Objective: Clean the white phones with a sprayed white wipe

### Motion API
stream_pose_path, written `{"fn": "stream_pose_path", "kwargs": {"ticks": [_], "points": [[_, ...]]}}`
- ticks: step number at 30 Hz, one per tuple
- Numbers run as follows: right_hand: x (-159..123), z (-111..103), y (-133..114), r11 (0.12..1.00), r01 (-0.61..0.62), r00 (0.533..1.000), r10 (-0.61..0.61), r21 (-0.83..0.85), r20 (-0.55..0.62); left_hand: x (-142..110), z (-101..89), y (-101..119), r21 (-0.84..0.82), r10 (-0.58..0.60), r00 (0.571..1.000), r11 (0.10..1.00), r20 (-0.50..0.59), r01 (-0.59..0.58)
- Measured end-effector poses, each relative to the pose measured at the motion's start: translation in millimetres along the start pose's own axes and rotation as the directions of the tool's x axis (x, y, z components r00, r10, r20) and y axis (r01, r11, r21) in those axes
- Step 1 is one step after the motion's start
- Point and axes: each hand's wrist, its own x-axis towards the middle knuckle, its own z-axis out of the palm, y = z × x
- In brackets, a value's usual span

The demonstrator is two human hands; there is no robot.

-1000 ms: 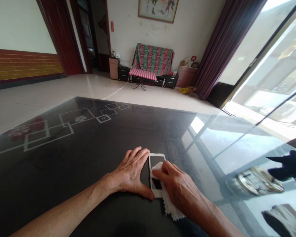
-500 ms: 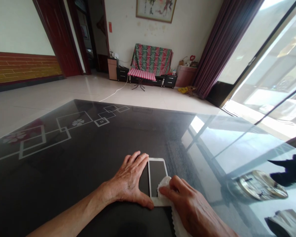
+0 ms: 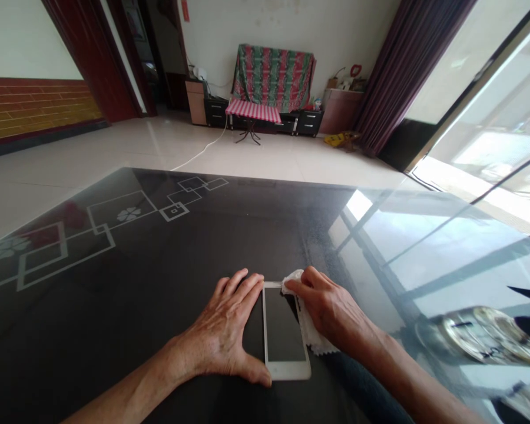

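A white-framed smartphone (image 3: 284, 324) with a dark screen lies face up on the glossy black table (image 3: 194, 235). My left hand (image 3: 225, 330) is spread along its left side and holds it, fingertips at the top left corner and thumb at the bottom left corner. In my right hand (image 3: 331, 303) is a bunched white cloth (image 3: 313, 331) with a zigzag edge. The fingers press part of the cloth onto the phone's top right corner. The rest of it hangs down beside the phone's right edge, on the table.
To the right on the table stands a round, shiny tin-like object (image 3: 490, 335), with dark pointed shapes beside it. White square and flower patterns (image 3: 129, 214) mark the tabletop's left side. Beyond the table are a small stand with a striped top (image 3: 252, 111) and a cloth-covered object (image 3: 274, 76).
My right hand has moved the cloth up along the phone, from the lower right of the screen to the top right corner. My left hand stays at the phone's left side. The view has tilted down.
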Motion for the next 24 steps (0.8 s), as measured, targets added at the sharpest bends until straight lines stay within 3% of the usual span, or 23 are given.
{"fn": "stream_pose_path", "kwargs": {"ticks": [11,16,24], "points": [[-21,6,-8,0.997,-0.006,1.0,0.007,0.082,-0.011,-1,-2.1,1,-0.001,0.007,1.0,1.0,0.01,-0.007],[-9,8,-6,0.999,-0.043,0.998,0.045,0.031,-0.049,-1,0.3,0,0.001,0.011,1.0,1.0,0.009,-0.011],[9,3,-6,0.996,-0.066,0.998,0.066,-0.066,-0.01,-1,6.5,-2,0.012,0.016,1.0,1.0,0.003,-0.016]]}}
